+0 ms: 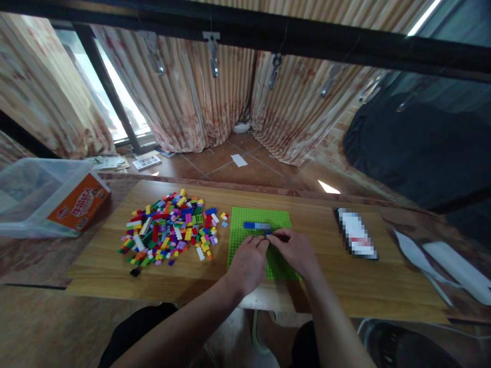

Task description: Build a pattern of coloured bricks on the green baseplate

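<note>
A hand could pass over the wooden tabletop (318,214) between the green baseplate (240,217) and the phone-like slab (355,232), though the right forearm (326,301) bars the near side. Leftward, heaped toy bricks (172,225) block a low sweep toward the plastic bin (46,199).

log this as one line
left hand: near small blue brick | right hand: near same brick | brick row: on green baseplate | loose bricks: left of baseplate
</note>
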Action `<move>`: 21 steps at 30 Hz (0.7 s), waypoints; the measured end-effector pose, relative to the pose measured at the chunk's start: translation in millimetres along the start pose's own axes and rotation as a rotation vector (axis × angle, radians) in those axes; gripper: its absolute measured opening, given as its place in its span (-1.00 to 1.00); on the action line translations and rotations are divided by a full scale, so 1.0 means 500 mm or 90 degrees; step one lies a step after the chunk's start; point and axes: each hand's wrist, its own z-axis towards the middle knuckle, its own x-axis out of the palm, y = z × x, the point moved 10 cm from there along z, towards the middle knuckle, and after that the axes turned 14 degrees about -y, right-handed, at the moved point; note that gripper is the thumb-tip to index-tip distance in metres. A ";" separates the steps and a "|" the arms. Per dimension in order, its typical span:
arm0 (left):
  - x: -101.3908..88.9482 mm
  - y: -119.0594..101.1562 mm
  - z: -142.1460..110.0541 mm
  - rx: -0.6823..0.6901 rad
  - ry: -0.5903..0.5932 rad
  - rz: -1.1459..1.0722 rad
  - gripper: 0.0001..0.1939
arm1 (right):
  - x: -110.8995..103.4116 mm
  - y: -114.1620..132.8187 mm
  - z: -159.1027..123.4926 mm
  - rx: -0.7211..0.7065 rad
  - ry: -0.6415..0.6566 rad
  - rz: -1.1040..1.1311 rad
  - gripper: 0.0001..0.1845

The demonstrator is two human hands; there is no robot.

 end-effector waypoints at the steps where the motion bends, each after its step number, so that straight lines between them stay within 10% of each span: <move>1: -0.006 0.008 0.000 -0.019 -0.012 -0.021 -0.68 | 0.000 0.002 -0.002 0.002 -0.004 -0.018 -0.67; 21: 0.012 -0.006 -0.009 0.056 0.053 0.073 -0.76 | 0.000 -0.001 0.009 0.030 -0.071 -0.093 -0.67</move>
